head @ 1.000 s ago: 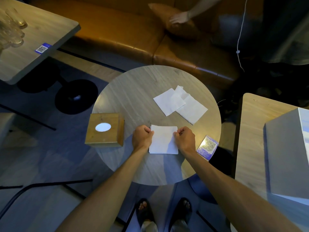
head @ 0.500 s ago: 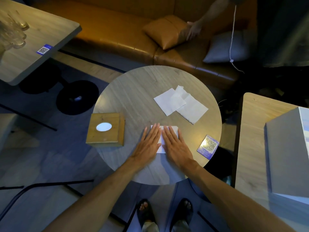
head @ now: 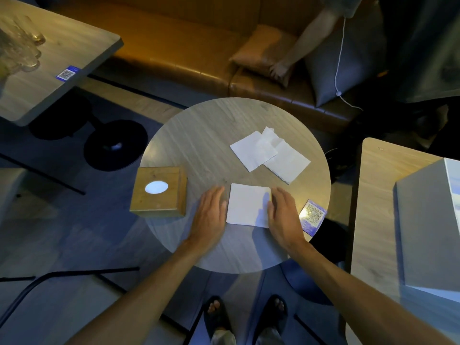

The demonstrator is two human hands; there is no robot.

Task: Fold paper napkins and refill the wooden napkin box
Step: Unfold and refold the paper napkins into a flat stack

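A folded white napkin (head: 247, 205) lies flat near the front of the round wooden table (head: 199, 145). My left hand (head: 211, 210) rests flat on the table just left of it, fingers spread, touching its left edge. My right hand (head: 282, 215) lies flat at its right edge, fingertips on the napkin's border. Neither hand holds anything. The wooden napkin box (head: 159, 191), with an oval opening showing white, stands at the table's left edge. Several unfolded napkins (head: 271, 153) lie overlapping farther back on the right.
A QR-code card (head: 312, 216) sits at the table's right edge. A brown sofa (head: 186, 53) with cushions runs behind, where another person's arm (head: 306, 41) reaches. A second table (head: 49, 58) with glassware is at the left, a third table (head: 378, 207) with a grey box at the right.
My hands pinched the napkin's sides, then pressed flat over its middle, and have now slid apart to its left and right edges, uncovering the folded napkin.
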